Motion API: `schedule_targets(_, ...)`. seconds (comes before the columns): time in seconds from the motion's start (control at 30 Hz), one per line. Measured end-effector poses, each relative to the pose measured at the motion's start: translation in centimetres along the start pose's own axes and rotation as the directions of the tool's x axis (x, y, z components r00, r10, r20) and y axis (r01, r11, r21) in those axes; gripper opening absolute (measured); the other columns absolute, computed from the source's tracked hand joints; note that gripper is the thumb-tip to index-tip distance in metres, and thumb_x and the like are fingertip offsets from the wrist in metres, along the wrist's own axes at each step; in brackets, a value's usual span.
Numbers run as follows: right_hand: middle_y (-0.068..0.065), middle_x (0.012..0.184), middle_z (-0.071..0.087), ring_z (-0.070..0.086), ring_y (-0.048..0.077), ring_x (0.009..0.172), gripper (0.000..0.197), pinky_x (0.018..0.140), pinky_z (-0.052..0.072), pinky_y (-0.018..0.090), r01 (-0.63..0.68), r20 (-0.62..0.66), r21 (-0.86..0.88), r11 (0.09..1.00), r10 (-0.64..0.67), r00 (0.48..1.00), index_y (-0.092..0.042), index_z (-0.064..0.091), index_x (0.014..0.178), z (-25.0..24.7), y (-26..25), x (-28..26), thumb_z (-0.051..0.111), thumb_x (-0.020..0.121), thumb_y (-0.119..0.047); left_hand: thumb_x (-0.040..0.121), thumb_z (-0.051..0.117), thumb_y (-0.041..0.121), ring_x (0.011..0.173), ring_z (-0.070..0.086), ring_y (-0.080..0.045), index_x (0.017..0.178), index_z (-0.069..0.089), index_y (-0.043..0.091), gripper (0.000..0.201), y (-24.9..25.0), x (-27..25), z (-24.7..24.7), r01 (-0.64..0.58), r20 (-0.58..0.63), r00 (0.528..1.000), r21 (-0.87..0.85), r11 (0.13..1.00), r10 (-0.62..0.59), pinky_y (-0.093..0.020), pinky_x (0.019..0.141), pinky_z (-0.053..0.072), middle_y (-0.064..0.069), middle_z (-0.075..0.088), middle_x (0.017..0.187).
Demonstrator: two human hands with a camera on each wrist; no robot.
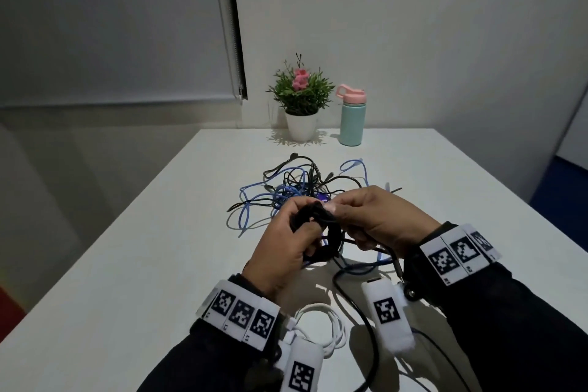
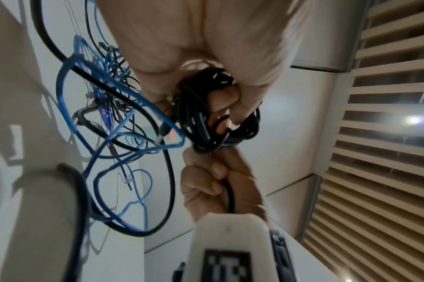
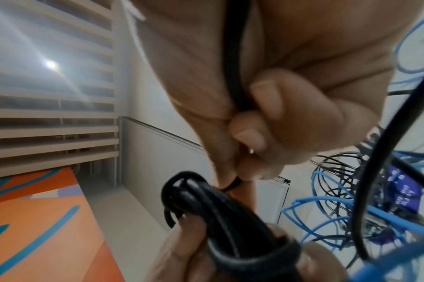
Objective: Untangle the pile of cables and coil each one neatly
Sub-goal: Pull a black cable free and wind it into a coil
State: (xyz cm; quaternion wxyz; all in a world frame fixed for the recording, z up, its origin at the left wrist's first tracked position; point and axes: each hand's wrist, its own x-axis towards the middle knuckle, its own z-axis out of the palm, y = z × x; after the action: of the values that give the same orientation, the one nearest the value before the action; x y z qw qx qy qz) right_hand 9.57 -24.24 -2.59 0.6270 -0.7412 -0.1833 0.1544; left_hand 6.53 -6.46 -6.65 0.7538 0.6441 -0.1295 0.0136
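My left hand [image 1: 288,232] grips a black cable coil [image 1: 327,237] held above the table, its fingers curled round the bundle. My right hand [image 1: 366,215] pinches the same black cable at the top of the coil, and its lower fingers curl round the loose tail [image 1: 370,328]. The left wrist view has the coil [image 2: 206,122] under my left palm and my right hand [image 2: 206,181] closed on the strand. From the right wrist the coil [image 3: 220,209] sits just below my right fingers [image 3: 259,133]. Behind my hands lies a tangled pile of blue and black cables [image 1: 296,187].
A coiled white cable [image 1: 323,324] lies near the front edge of the white table [image 1: 159,248], between my wrists. A potted plant [image 1: 300,105] and a teal bottle with a pink lid [image 1: 351,119] stand at the far edge.
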Motion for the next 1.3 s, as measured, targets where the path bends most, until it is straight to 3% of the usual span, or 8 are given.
schedule_targets(0.17,-0.007,0.05,0.046,0.029,0.009,0.043,0.034,0.041,0.025,0.018,0.03,0.042,0.064,0.998,-0.032,0.999,0.007,0.06,0.091,-0.2,-1.0,1.1,0.064,0.092,-0.027,0.082,0.056,0.012,0.046,0.036,-0.005,0.105,0.067,0.017,0.026,1.6,0.4,0.4,-0.099,-0.063,0.994,-0.077,0.992,0.095,-0.022,0.052,0.041,0.009,0.052,0.059)
schedule_targets(0.33,0.008,0.082,0.069,0.058,0.017,0.062,0.004,0.056,0.045,0.022,0.15,-0.142,-0.101,0.983,-0.164,0.976,-0.014,0.069,0.088,0.0,-2.9,1.1,0.068,0.089,-0.011,0.095,0.05,0.003,0.048,0.047,-0.002,0.105,0.062,0.007,0.016,3.8,1.7,0.8,-0.143,-0.053,0.988,0.057,0.988,0.146,-0.029,0.06,0.048,0.014,0.057,0.058)
schedule_targets(0.47,-0.004,0.087,0.07,0.064,0.011,0.075,0.007,0.067,0.05,0.02,0.415,-0.469,-0.478,0.774,-0.624,0.625,-0.022,0.069,0.093,-0.2,-4.9,-0.5,0.069,0.089,-0.016,0.099,0.055,0.007,0.067,0.066,-0.012,0.101,0.069,0.014,0.016,5.3,4.4,1.6,-0.152,-0.217,0.959,0.139,0.979,0.18,-0.033,0.059,0.059,0.006,0.069,0.073)
schedule_targets(0.6,-0.012,0.083,0.07,0.064,0.003,0.078,0.01,0.068,0.048,0.017,0.302,-0.195,-0.706,0.641,-0.585,0.787,-0.031,0.077,0.093,0.8,-5.9,-1.6,0.069,0.088,-0.029,0.096,0.057,0.008,0.078,0.071,-0.03,0.097,0.073,0.015,0.017,5.6,5.3,2.1,-0.162,-0.222,0.957,0.13,0.978,0.188,-0.037,0.06,0.061,-0.013,0.074,0.088)
schedule_targets(0.77,-0.011,0.083,0.062,0.055,-0.001,0.071,0.015,0.065,0.036,0.006,0.197,-0.242,-0.817,0.542,-0.632,0.736,-0.032,0.078,0.1,0.6,-5.2,-1.5,0.072,0.086,-0.029,0.091,0.068,0.006,0.075,0.071,-0.02,0.099,0.074,0.011,0.012,5.7,5.6,2.0,-0.154,-0.186,0.971,0.004,0.988,0.152,-0.029,0.06,0.057,-0.013,0.076,0.089)
schedule_targets(0.9,-0.01,0.091,0.056,0.052,0.004,0.069,0.029,0.064,0.047,0.024,0.146,-0.222,-0.872,0.467,-0.644,0.732,-0.033,0.074,0.108,0.8,-4.8,-1.6,0.064,0.085,-0.046,0.092,0.068,0.008,0.084,0.073,-0.021,0.111,0.07,0.006,0.019,6.2,5.5,1.3,-0.117,-0.063,0.992,-0.105,0.988,0.111,-0.026,0.068,0.058,-0.01,0.076,0.096)
schedule_targets(1.17,0.001,0.09,0.057,0.055,0.025,0.08,0.011,0.067,0.049,0.04,0.097,-0.212,-0.926,0.364,-0.716,0.665,-0.016,0.071,0.082,1.1,-4.6,-1.7,0.076,0.079,-0.024,0.082,0.074,0.023,0.091,0.071,-0.019,0.107,0.075,0.01,0.028,5.7,5.1,0.6,-0.045,0.064,0.997,-0.08,0.996,0.05,-0.021,0.073,0.055,-0.012,0.076,0.101)
schedule_targets(1.3,-0.001,0.085,0.053,0.049,0.021,0.082,0.015,0.07,0.043,0.037,-0.002,-0.276,-0.917,0.398,-0.632,0.724,-0.016,0.067,0.071,1.3,-4.7,-1.7,0.069,0.081,-0.027,0.089,0.072,0.014,0.095,0.073,-0.024,0.11,0.074,0.012,0.021,5.9,5.0,0.5,-0.122,0.145,0.983,0.031,0.992,0.116,-0.037,0.083,0.06,-0.01,0.076,0.103)
